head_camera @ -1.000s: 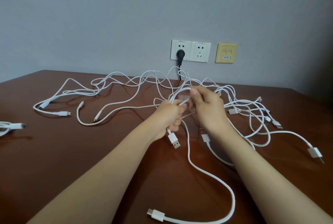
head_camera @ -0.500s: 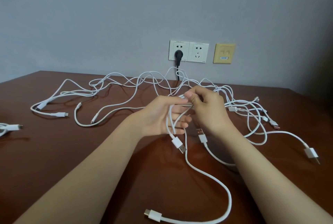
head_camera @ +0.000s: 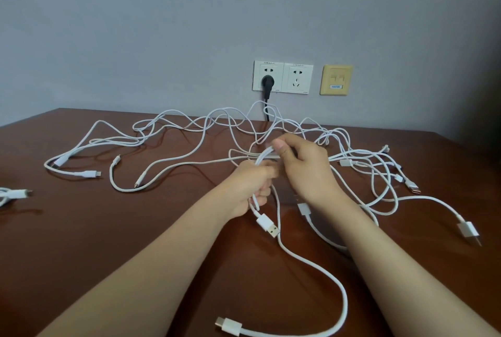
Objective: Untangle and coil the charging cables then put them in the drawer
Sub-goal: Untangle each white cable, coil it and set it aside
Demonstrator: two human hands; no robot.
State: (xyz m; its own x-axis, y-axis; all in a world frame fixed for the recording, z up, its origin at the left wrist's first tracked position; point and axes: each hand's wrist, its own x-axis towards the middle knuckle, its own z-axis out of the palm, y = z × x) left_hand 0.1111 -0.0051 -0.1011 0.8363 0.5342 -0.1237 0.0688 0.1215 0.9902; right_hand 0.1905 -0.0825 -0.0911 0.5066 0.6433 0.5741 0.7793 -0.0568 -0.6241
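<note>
Several white charging cables (head_camera: 173, 159) lie tangled across the brown table (head_camera: 81, 241). My left hand (head_camera: 250, 187) grips a small coil of one white cable (head_camera: 311, 263); its USB-A plug (head_camera: 268, 225) hangs below my fist. The cable's free end trails toward me and ends in a small plug (head_camera: 229, 326) near the front edge. My right hand (head_camera: 303, 168) pinches a loop of the same cable just above my left hand. No drawer is in view.
Double wall sockets (head_camera: 283, 76) with a black plug (head_camera: 267, 83) and a yellow data plate (head_camera: 336, 79) sit on the grey wall behind. Another cable end (head_camera: 16, 193) lies at the left edge. Loose plugs (head_camera: 467, 231) lie on the right.
My left hand, open with loops over its fingers half a second ago, has curled round the coil again. My right hand has brought another loop over it.
</note>
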